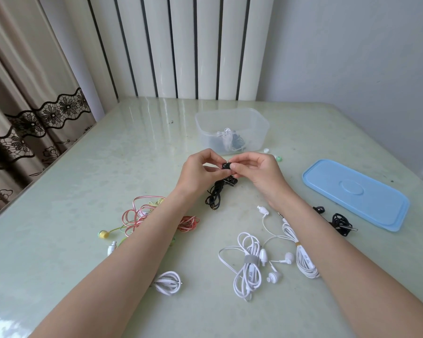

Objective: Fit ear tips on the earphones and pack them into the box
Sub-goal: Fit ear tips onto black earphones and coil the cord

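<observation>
Both hands (200, 167) (254, 167) pinch the black earbud (226, 165) (tiny, slippery), box (232, 118) at 12 o'clock; pinch the body, not the cord.

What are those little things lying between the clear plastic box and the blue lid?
In the head view, two loose ear tips: a white one and a green one, on the table.
</observation>
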`<state>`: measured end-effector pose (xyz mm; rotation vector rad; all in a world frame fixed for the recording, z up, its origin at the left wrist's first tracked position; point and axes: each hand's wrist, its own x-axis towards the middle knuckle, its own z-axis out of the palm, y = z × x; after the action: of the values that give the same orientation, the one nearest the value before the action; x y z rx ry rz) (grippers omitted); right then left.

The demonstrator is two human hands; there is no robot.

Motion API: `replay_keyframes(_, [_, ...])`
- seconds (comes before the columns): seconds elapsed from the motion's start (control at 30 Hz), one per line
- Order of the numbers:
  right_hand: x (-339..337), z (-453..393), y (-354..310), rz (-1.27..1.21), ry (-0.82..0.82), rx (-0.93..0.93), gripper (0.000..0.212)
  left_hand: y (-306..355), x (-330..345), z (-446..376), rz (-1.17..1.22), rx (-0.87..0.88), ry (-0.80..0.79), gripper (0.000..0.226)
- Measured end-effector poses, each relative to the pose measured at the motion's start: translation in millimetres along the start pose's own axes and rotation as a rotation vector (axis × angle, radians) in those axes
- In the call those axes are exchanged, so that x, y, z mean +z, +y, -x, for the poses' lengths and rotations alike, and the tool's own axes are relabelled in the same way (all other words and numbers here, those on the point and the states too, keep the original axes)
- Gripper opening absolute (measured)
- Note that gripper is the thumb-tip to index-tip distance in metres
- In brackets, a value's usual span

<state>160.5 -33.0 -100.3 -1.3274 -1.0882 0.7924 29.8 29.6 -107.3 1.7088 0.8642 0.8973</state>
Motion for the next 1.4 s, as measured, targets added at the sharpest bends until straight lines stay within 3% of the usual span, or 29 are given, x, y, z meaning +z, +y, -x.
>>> replay_keyframes(0.17, [-3.9, -2.5, -3.1, -0.008, 0.093, 0.009, 0.013, 1.5, 1.1, -4.1, 0.023, -0.024, 0.054, 0.022])
replay_keyframes(0.27, [-9.7, -8.6, -11.6, 0.260, 0.154, 0.061, 0.007, 0.2, -1.0, -5.3, 0.037, -0.037, 0.085, 0.024])
replay_keyframes(0.43, [8.7, 4.1, -23.7, 0.773, -0.142, 0.216, 0.026, -5.0, -3.5, -4.2, 0.015, -0.051, 0.127, 0.016])
replay_keyframes(0.63, [46.0, 12.2, -31.6, 1.023, -0.154, 0.135, 0.036, -0.9, -7.1, -3.6, -0.060, 0.029, 0.205, 0.019])
replay_keyframes(0.73, [43.0, 9.0, -31.1, 1.103, -0.155, 0.117, 0.015, 1.2, -5.9, -3.2, -0.056, 0.078, 0.206, 0.023])
replay_keyframes(1.03, [-4.6, 0.3, -39.3, 0.805, 0.063, 0.075, 0.023, 3.4, -5.5, -3.5, -0.019, 0.122, 0.202, 0.024])
replay_keyframes(1.23, [-13.1, -12.4, -57.5, 0.819, 0.201, -0.093, 0.020, 8.2, -4.9, -1.1, 0.109, 0.151, 0.173, 0.024])
replay_keyframes(1.4, [-11.3, -15.9, -53.4, 0.851, 0.229, -0.120, 0.021, 10.3, -4.2, -3.5, 0.129, 0.164, 0.169, 0.031])
